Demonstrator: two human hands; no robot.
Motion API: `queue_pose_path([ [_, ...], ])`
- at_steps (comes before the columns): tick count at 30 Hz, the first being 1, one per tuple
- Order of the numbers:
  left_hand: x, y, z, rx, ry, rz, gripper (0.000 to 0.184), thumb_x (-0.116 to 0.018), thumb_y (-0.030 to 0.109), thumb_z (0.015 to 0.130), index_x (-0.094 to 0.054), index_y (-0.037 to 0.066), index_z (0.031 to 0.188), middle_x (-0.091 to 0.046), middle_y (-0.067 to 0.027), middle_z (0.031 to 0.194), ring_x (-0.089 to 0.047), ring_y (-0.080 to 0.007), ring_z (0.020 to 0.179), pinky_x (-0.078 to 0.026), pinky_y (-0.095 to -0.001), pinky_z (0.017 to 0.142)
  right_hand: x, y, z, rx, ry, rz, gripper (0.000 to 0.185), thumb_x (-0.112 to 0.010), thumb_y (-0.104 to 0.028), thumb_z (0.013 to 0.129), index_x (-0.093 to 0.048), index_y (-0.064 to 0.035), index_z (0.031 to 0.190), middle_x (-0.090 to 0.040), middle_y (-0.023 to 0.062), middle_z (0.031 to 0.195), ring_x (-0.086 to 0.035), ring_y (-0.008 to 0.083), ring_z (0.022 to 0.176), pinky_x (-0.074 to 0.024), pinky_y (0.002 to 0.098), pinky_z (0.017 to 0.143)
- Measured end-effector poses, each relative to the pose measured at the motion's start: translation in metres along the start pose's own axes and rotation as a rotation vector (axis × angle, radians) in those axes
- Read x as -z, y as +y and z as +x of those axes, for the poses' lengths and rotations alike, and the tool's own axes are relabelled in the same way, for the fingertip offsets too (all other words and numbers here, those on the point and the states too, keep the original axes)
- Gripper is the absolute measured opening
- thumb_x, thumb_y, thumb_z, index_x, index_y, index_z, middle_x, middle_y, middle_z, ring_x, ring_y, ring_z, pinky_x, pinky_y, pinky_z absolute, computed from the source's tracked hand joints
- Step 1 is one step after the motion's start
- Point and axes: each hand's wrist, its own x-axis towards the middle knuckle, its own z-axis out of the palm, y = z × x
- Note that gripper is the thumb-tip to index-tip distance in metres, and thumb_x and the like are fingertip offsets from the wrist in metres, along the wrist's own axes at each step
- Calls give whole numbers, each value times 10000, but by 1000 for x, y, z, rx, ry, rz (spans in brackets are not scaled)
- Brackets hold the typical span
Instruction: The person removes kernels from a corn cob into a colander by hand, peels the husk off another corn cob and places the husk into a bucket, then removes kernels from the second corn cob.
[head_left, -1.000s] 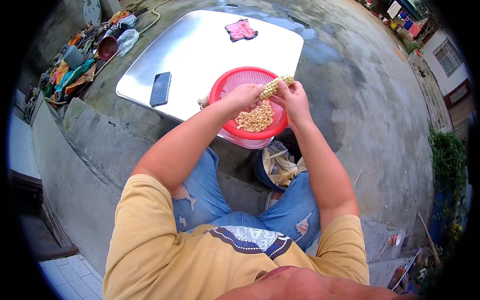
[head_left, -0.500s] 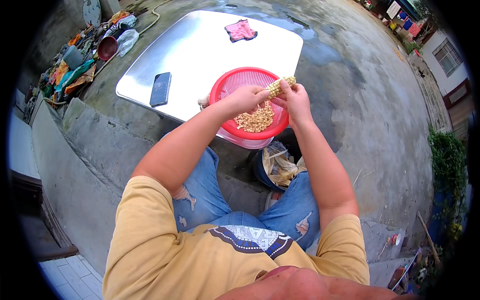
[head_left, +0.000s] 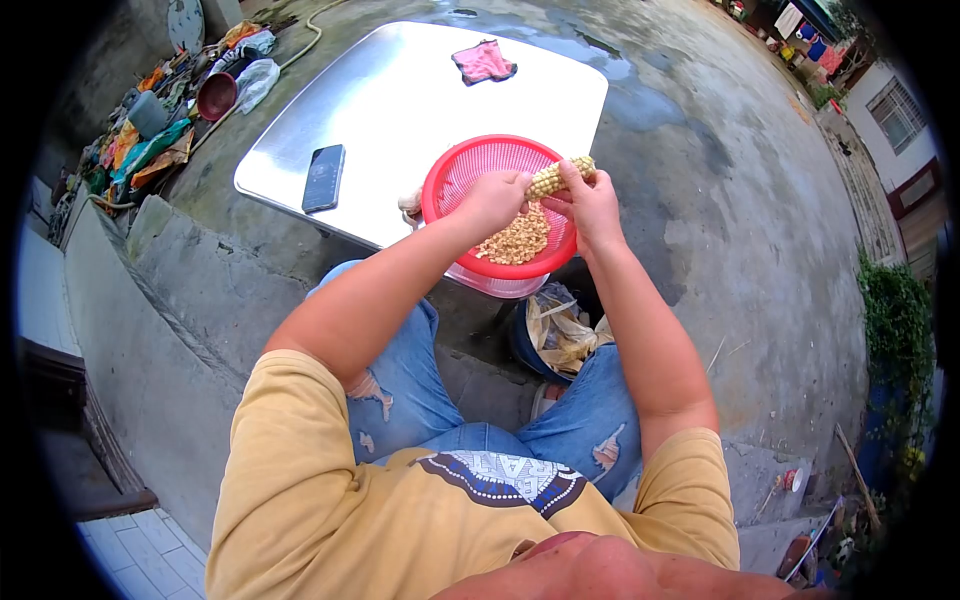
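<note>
A pale yellow corn cob is held slantwise above the red plastic basket. My right hand is closed round the cob's upper right part, thumb on top. At the cob's lower left end, my left hand has its fingers bent in and closed against it; the fingertips are partly hidden. Loose corn kernels lie in a heap in the basket below both hands. The basket sits at the near edge of a shiny metal table.
A phone lies on the table's left part, and a pink cloth near its far edge. Below the basket stands a dark bucket with husks, close to my knees. A pile of odds and ends lies at the far left.
My left hand's fingers have drawn back slightly toward the lower left along the cob, so more of its near end shows. My right hand stays about where it was.
</note>
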Motion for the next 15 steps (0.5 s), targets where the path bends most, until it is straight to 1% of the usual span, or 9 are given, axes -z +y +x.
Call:
queue_pose_path([
  [2, -5, -15, 7, -113, 95, 79, 463, -401, 337, 1070, -684, 43, 851, -635, -27, 763, -564, -113, 692, -463, -317, 638, -2, -3, -2, -6, 6, 9, 439, -702, -238, 969, -471, 54, 1202, -582, 166, 1147, -691, 242, 975, -648, 350, 760],
  [5, -3, -5, 5, -132, 58, 101, 459, -375, 304, 1065, -678, -10, 922, -687, -97, 763, -670, -222, 752, -525, -398, 759, -2, -6, -2, -2, -2, 16, 444, -700, -244, 972, -469, 54, 1206, -585, 169, 1147, -694, 245, 970, -647, 348, 762],
  [8, -3, -2, 1, 23, -15, -141, 447, -389, 400, 1077, -676, 74, 976, -622, -11, 823, -548, -120, 703, -459, -307, 669, 1, -6, -2, -5, -25, 30, 454, -703, -254, 972, -467, 52, 1210, -594, 169, 1143, -696, 246, 964, -643, 348, 762],
  [11, 3, 5, 3, 210, -79, -249, 461, -384, 462, 1086, -654, 89, 1066, -608, -3, 882, -521, -114, 720, -447, -291, 656, 4, -7, 0, -10, -61, 17, 464, -707, -261, 971, -466, 51, 1215, -605, 169, 1142, -699, 245, 959, -639, 347, 758],
  [14, 12, 24, -5, 243, -144, -205, 462, -409, 500, 1084, -640, 101, 1106, -584, 13, 902, -499, -103, 738, -425, -259, 639, 6, -8, 0, 0, -96, -9, 459, -705, -257, 973, -468, 47, 1222, -617, 172, 1144, -701, 243, 956, -636, 344, 754],
  [15, 12, 20, -4, 200, -165, -160, 445, -421, 492, 1083, -638, 104, 1100, -573, 19, 892, -489, -97, 732, -419, -254, 635, 7, -6, 1, 7, -103, -12, 455, -703, -255, 974, -469, 44, 1224, -619, 173, 1145, -701, 242, 955, -636, 343, 754],
])
